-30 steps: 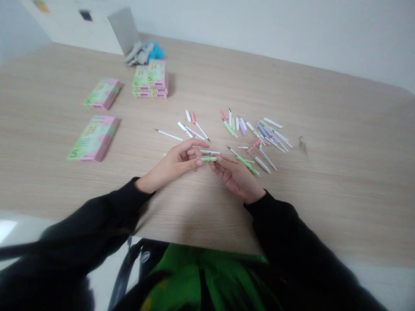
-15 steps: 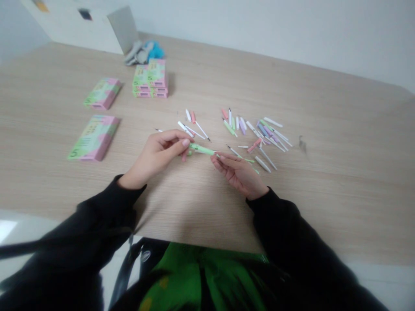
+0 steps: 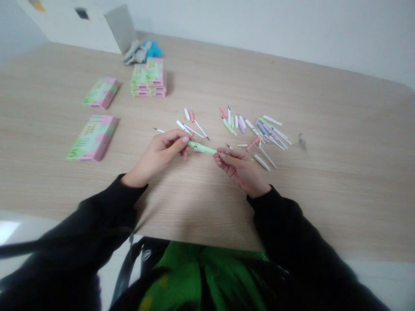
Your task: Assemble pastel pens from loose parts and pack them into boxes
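A light green pen [image 3: 203,148] is held level above the table between my two hands. My left hand [image 3: 167,149] pinches its left end between thumb and fingers. At the other end, the fingertips of my right hand [image 3: 238,166] are closed on the pen's tip, which they partly cover. Just beyond my left hand lie white and red pen parts and thin refills [image 3: 201,129]. Behind my right hand are a red pen part [image 3: 253,144] and a white pen part [image 3: 262,162].
More pen caps, barrels and refills [image 3: 270,131] are scattered to the right. Two pink-and-green boxes [image 3: 93,138] lie at the left, with a stack of such boxes [image 3: 148,77] farther back. Behind it are grey and blue cloths [image 3: 141,52] and a white carton [image 3: 119,28].
My right hand has shifted slightly, and its fingers are now closed more tightly around the green pen's right end. My left hand keeps its pinch. The view has drifted a little.
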Demonstrator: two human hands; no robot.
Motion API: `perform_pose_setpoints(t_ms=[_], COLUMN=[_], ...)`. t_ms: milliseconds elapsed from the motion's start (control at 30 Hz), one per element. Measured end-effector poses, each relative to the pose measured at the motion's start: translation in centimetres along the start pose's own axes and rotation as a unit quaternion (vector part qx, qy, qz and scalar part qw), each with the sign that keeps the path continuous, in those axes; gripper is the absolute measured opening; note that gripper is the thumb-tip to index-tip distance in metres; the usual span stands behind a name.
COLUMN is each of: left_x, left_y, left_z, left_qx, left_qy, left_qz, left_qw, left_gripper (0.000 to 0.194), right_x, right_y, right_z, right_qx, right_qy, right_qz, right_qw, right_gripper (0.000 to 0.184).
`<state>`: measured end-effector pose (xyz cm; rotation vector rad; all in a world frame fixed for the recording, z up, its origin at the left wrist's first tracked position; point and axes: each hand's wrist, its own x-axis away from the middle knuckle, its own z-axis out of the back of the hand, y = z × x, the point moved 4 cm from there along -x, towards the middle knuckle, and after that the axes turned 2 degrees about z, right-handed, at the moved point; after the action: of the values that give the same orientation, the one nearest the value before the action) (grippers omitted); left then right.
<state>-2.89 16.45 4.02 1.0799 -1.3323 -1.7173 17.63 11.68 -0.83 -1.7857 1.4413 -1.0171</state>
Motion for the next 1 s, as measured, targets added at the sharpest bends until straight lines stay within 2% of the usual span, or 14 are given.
perform_pose_setpoints(t_ms=[133,267,367,467,667,800,900,1000], left_x=[-0.3,-0.5,-0.5,-0.5,-0.1,0.3,0.4,0.2], left_y=[-0.6,-1.3,-1.5,-1.4,-1.6,-1.9,-2.1,-2.0], left_z=[0.1,0.2,0.5,0.4,-1.1,-1.5,-1.5,-1.7], left_qx=[0.011,0.087,0.172,0.249,0.257,0.271,0.293,0.302], left_qy=[0.025,0.028,0.032,0.011,-0.039,-0.036,-0.029,-0.041], left_qz=[0.026,0.085,0.137,0.167,0.19,0.223,0.247,0.24], left_qw=[0.999,0.992,0.975,0.954,0.947,0.936,0.923,0.922], left_gripper=[0.026,0.006,0.012,0.017,0.006,0.008,0.014,0.015], right_x=[-0.2,-0.3,0.0,0.5,1.0,1.1,1.3,1.6], right_y=[-0.1,-0.2,-0.6,-0.7,-0.7,-0.8,-0.8,-0.7], right_z=[0.3,0.4,-0.1,-0.9,-1.5,-1.6,-1.7,-2.0], right_qx=[0.015,0.056,0.124,0.181,0.252,0.299,0.354,0.413], right_qy=[0.01,0.007,-0.019,-0.043,-0.054,-0.061,-0.07,-0.08], right_qz=[-0.006,0.002,0.029,0.042,0.064,0.088,0.104,0.109], right_qw=[1.0,0.998,0.992,0.982,0.964,0.948,0.927,0.901], right_gripper=[0.013,0.02,0.029,0.036,0.036,0.031,0.027,0.026])
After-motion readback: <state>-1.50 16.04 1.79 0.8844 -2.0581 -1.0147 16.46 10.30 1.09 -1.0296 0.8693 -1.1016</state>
